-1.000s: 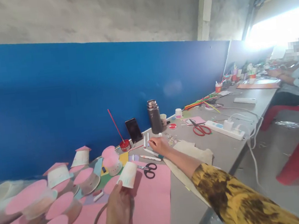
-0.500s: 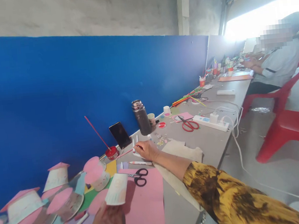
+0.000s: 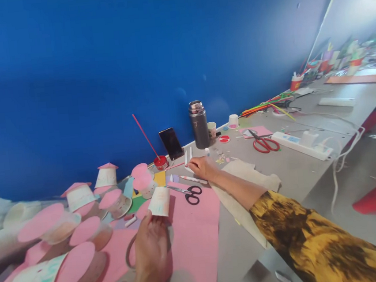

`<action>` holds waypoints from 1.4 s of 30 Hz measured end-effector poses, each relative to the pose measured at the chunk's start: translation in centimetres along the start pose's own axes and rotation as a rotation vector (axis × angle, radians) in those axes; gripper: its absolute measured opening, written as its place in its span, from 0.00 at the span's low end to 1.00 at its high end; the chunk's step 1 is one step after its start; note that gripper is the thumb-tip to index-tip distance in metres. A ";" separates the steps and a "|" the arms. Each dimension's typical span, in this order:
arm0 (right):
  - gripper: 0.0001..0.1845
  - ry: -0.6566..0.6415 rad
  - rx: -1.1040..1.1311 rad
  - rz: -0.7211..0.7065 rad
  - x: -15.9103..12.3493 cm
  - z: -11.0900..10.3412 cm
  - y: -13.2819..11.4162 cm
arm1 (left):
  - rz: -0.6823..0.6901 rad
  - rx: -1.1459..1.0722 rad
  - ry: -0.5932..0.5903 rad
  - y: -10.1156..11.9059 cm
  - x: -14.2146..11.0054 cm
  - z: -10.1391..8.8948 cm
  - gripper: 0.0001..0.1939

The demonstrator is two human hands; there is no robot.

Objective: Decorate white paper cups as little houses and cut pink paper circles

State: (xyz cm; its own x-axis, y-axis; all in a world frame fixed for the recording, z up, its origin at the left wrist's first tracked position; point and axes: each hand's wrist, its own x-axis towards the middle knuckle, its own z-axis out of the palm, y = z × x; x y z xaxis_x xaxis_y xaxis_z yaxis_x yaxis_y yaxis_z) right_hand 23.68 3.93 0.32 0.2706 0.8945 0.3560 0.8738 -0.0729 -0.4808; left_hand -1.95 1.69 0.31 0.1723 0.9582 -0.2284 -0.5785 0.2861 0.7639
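Observation:
My left hand (image 3: 151,244) grips a white paper cup (image 3: 159,202) by its lower end, tilted, with faint marks on its side. At the back of the table, my right hand (image 3: 204,168) has its fingers closed at the lower end of a white marker (image 3: 186,158). Another white marker stands close beside it, and one more, capped, marker (image 3: 194,180) lies in front of that hand. Black-handled scissors (image 3: 189,194) lie open on a pink paper sheet (image 3: 195,238), right of the held cup.
Several cups with pink paper discs (image 3: 72,263) crowd the left side. A phone (image 3: 171,143) leans on the blue partition (image 3: 166,50), near a dark thermos (image 3: 199,126) and a red tin (image 3: 161,162). Red scissors (image 3: 264,142), a power strip (image 3: 301,145) and cloth (image 3: 251,175) lie right.
The view has turned down and left, so everything sits further right and higher, and the co-worker is nearly out of view. My left hand still holds the cup; my right hand stays at the markers.

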 end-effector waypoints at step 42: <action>0.21 -0.053 0.399 -0.003 11.6 -4.3 -9.6 | -0.027 -0.092 0.035 -0.3 -1.1 1.1 0.05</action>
State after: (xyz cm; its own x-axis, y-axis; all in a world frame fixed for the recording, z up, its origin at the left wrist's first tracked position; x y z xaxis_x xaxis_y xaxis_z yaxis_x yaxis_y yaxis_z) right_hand 20.16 13.12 12.45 0.2378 0.9166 0.3213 0.6461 0.0977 -0.7570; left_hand -1.07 0.54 0.97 0.1615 0.9492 -0.2702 -0.6453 0.3087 0.6988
